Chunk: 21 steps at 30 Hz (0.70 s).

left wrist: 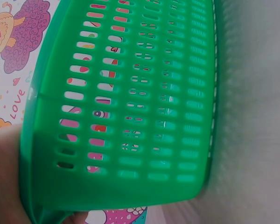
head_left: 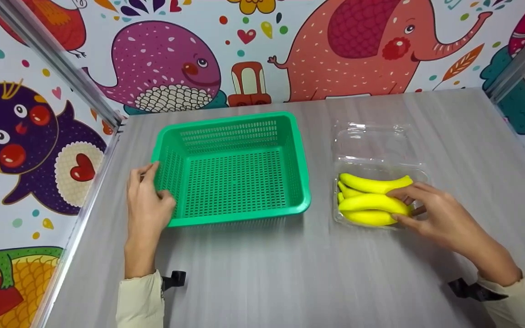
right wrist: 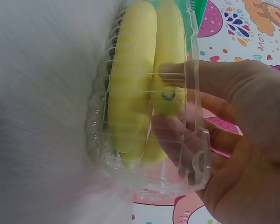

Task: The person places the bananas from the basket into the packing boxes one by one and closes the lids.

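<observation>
On the left, my left hand point(head_left: 148, 200) grips the side rim of a green plastic basket point(head_left: 239, 220), its thumb over the edge. The left wrist view shows the basket's slotted wall point(left wrist: 130, 98) close up. On the right, my right hand point(head_left: 442, 216) reaches into an open clear plastic clamshell box point(head_left: 376, 141). Its thumb and fingers pinch the near end of a yellow banana point(head_left: 367, 203). Several more bananas point(head_left: 374, 183) lie beside and under it in the box. Through the clear wall in the right wrist view, the fingertips point(right wrist: 170, 72) show around the banana's tip.
The grey wood-grain table point(head_left: 262, 273) carries both containers, with the basket left of the box. Printed cartoon panels point(head_left: 167, 64) stand behind and at the sides, joined by metal frame posts point(head_left: 57, 59). The box's lid lies folded back toward the rear panel.
</observation>
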### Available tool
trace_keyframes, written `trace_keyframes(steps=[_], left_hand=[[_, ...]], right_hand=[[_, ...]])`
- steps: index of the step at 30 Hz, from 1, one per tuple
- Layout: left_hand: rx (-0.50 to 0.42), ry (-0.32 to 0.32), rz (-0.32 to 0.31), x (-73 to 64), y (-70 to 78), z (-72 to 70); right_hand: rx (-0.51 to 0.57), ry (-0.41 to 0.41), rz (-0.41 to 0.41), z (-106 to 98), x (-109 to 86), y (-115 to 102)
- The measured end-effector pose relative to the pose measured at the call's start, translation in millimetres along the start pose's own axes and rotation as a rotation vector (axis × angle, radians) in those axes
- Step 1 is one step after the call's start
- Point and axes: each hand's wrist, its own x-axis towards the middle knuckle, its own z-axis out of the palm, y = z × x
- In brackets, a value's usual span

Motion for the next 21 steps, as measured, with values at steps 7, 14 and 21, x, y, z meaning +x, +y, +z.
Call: trace_keyframes(steps=[7, 14, 21], left_hand=[[-0.001, 0.012, 0.012, 0.8, -1.3, 1.0], [0.0, 0.015, 0.009, -0.6, -2.0, 1.6], [0.004, 0.015, 0.007, -1.2, -0.5, 0.9]], right_hand=[[0.002, -0.003, 0.012, -1.5, -0.7, -0.5], [-0.012, 0.017, 0.018, -8.3, 0.3, -2.3], [-0.032, 0.055, 0.011, -18.6, 5.2, -1.8]])
